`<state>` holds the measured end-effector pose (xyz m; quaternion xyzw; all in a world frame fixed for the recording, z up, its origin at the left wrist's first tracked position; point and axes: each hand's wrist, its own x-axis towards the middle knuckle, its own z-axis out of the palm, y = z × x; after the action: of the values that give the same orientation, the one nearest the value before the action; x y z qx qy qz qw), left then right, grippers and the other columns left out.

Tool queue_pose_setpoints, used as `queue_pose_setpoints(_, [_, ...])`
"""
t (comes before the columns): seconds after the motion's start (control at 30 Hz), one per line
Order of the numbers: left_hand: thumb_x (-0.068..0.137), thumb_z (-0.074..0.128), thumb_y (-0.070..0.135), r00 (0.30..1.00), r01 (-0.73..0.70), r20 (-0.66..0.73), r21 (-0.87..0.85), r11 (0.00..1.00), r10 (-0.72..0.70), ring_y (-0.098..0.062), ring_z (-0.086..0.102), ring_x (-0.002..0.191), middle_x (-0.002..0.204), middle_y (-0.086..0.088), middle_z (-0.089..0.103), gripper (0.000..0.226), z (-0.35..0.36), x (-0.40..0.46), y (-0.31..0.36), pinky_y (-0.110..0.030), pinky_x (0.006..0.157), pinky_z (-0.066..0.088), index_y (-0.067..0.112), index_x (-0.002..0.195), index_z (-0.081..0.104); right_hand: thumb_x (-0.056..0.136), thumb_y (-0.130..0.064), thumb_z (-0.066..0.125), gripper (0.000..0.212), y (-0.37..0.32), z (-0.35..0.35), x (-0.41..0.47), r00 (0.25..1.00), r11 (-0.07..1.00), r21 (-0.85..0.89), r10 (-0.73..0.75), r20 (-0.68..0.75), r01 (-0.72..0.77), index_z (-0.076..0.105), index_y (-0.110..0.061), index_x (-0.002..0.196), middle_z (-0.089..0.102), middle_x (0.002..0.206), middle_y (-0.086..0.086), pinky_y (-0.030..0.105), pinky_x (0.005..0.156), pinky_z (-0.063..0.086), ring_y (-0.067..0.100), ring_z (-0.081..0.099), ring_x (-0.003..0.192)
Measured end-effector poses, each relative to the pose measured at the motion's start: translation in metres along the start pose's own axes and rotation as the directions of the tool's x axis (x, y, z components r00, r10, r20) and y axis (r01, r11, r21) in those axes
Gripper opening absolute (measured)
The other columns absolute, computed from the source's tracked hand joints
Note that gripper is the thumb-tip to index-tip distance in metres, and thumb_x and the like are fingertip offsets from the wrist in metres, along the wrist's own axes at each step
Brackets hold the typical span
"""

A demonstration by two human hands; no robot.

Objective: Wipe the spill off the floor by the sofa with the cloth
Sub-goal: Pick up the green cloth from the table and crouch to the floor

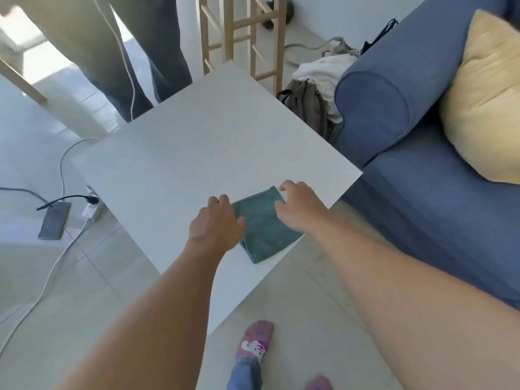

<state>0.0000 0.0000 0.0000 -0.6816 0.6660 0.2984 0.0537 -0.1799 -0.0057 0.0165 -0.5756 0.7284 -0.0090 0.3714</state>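
Both hands flank the folded cloth (263,225) on the table (197,142), left hand (215,225) spread at its left edge, right hand (299,205) loosely open over its far right corner, neither gripping yet

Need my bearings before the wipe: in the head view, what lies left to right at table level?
Phone on the floor → power strip → left hand → green cloth → right hand → blue sofa → yellow cushion.
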Motion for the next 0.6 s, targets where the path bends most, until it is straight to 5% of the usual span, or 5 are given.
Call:
queue_pose_setpoints(0.23, [0.09, 0.063, 0.037, 0.988, 0.091, -0.108, -0.13, 0.987, -0.105, -0.034, 0.057, 0.092, 0.099, -0.012, 0.06, 0.041, 0.065, 0.034, -0.021, -0.04, 0.065, 0.043, 0.01, 0.11, 0.039, 0.103, -0.028, 0.051, 0.045, 0.022, 0.072, 0.047, 0.985, 0.991, -0.002, 0.135, -0.107, -0.136, 0.04, -0.009, 0.142, 0.046, 0.138, 0.013, 0.044, 0.097, 0.041, 0.034, 0.041, 0.129])
queue_pose_setpoints(0.4, [0.087, 0.061, 0.014, 0.978, 0.12, -0.129, -0.307, 0.944, -0.166, -0.033, 0.059, 0.089, 0.088, -0.011, 0.062, 0.045, 0.069, 0.038, -0.004, -0.043, 0.07, 0.05, 0.01, 0.123, 0.034, 0.103, -0.022, 0.05, 0.028, 0.032, 0.074, 0.05, 0.984, 0.988, 0.088, 0.136, -0.118, -0.126, 0.053, -0.009, 0.127, 0.055, 0.123, 0.013, 0.04, 0.085, 0.047, 0.032, 0.05, 0.117])
queue_pose_setpoints(0.5, [0.087, 0.051, 0.006, 0.977, 0.1, -0.135, -0.4, 0.911, -0.166, -0.03, 0.058, 0.088, 0.099, -0.011, 0.061, 0.052, 0.069, 0.038, 0.0, -0.038, 0.071, 0.043, 0.011, 0.135, 0.032, 0.102, -0.017, 0.049, 0.007, 0.038, 0.068, 0.047, 0.983, 0.964, 0.24, 0.142, -0.115, -0.111, 0.051, -0.014, 0.108, 0.06, 0.104, 0.008, 0.036, 0.065, 0.045, 0.026, 0.058, 0.086])
queue_pose_setpoints(0.6, [0.091, 0.047, 0.006, 0.99, -0.011, -0.128, -0.485, 0.874, -0.058, -0.023, 0.051, 0.097, 0.12, -0.009, 0.054, 0.058, 0.07, 0.039, 0.007, -0.034, 0.08, 0.038, 0.02, 0.144, 0.027, 0.103, -0.013, 0.047, 0.027, 0.05, 0.061, 0.042, 0.99, 0.943, 0.329, 0.097, -0.106, -0.057, 0.044, -0.024, 0.127, 0.057, 0.09, 0.005, 0.039, 0.068, 0.051, 0.025, 0.058, 0.077])
